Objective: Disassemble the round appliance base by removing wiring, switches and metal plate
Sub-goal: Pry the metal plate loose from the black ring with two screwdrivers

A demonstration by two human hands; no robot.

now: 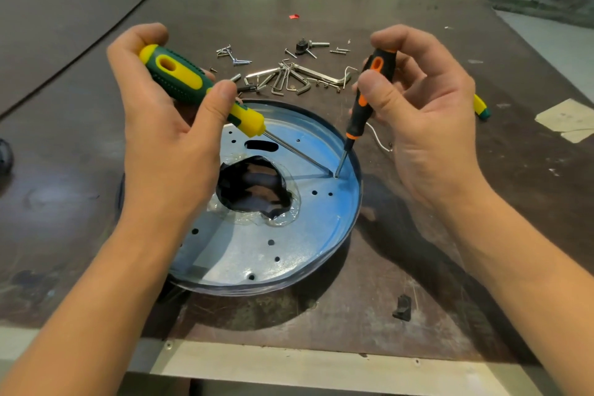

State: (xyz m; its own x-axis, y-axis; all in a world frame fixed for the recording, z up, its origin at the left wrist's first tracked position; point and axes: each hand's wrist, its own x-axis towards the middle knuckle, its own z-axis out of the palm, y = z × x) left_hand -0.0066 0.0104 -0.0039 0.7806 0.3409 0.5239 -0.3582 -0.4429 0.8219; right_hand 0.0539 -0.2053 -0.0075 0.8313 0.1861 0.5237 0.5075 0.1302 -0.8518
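Lying flat on the dark worktable [482, 235] at mid-frame is the round appliance base [257, 251]. It is a shiny metal disc with small holes, and the ragged central opening is edged in clear film.

- **12 o'clock from the base:** a scatter of hex keys and screws [289, 77], with a small black knob [302, 46] beyond it and a red scrap [293, 16] farther back.
- **2 o'clock:** a thin white wire [377, 140] just off the rim.
- **3 o'clock, well apart:** pale tape patches [569, 119].
- **Behind the right hand:** a yellow-and-green tool end [481, 106] poking out.
- **5 o'clock:** a black plastic fragment [402, 308].
- **9 o'clock, at the frame edge:** a dark object [4, 156], too cut off to identify.

The left forearm covers the disc's 9 o'clock side.

The left hand [167, 125] wraps its fingers round the handle of the green-and-yellow screwdriver [180, 77], thumb laid along the grip. The shaft slants across the disc toward 3 o'clock.

The right hand [427, 125] pinches the slim orange-and-black screwdriver [363, 106] between thumb and curled fingers and holds it near upright. Both tips meet on the plate close to the rim at 3 o'clock.
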